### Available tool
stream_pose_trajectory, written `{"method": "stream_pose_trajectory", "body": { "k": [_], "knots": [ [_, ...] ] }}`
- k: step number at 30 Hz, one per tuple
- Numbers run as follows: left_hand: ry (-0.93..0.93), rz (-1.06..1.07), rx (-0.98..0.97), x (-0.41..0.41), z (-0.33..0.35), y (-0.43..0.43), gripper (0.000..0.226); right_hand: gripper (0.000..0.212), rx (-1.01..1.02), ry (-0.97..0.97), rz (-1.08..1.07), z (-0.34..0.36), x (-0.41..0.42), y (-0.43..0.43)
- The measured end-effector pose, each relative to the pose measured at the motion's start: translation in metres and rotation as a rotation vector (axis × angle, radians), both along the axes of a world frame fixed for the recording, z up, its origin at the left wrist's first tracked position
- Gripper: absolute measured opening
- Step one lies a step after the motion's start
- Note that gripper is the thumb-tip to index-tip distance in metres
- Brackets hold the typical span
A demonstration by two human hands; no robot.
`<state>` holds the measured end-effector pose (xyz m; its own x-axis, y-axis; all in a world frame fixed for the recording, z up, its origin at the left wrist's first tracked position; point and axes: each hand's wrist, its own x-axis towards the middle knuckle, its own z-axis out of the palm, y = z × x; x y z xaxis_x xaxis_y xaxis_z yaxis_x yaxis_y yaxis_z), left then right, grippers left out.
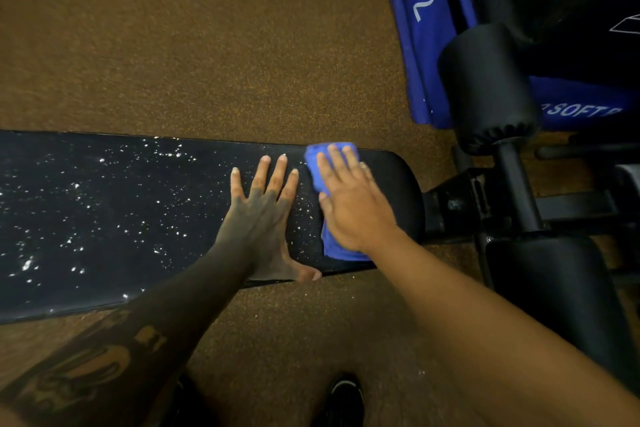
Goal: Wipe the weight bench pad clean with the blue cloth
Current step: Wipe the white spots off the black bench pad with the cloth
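Note:
The black weight bench pad [121, 218] runs from the left edge to a rounded end at centre right, and white specks cover most of it. A folded blue cloth [317, 163] lies near that rounded end. My right hand [349, 204] presses flat on the cloth with straight fingers, hiding its middle. My left hand [266, 218] rests flat on the pad just left of the cloth, fingers spread, thumb at the near edge. The pad under and right of the cloth looks free of specks.
Brown speckled rubber floor [207, 45] surrounds the bench. A black foam roller [485, 87] and the bench's metal frame [485, 204] stand to the right. A blue padded box with white lettering [429, 55] sits at the upper right. A black shoe [346, 395] shows at the bottom.

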<state>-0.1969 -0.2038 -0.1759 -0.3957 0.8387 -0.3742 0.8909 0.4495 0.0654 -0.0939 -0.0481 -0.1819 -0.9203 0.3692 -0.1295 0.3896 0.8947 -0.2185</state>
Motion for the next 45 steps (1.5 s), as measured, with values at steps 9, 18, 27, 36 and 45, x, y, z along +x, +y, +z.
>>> {"method": "stream_pose_trajectory", "body": {
  "k": [9, 18, 27, 36, 45],
  "knots": [
    [0.004, 0.013, -0.017, -0.016, 0.002, -0.014, 0.167, 0.063, -0.023, 0.012, -0.042, -0.003, -0.032, -0.009],
    [0.010, 0.041, -0.011, -0.020, 0.003, -0.027, 0.166, 0.061, 0.008, -0.008, 0.065, 0.000, -0.036, -0.029],
    [-0.012, 0.048, -0.009, -0.023, 0.004, -0.034, 0.167, 0.060, 0.011, -0.026, 0.014, 0.002, -0.024, -0.046],
    [-0.023, 0.070, 0.017, -0.023, 0.005, -0.037, 0.166, 0.063, -0.047, 0.016, -0.081, 0.004, -0.058, -0.069],
    [-0.017, 0.024, 0.002, -0.029, 0.002, -0.052, 0.165, 0.061, -0.070, 0.017, -0.122, 0.006, -0.091, -0.063]
  ]
}}
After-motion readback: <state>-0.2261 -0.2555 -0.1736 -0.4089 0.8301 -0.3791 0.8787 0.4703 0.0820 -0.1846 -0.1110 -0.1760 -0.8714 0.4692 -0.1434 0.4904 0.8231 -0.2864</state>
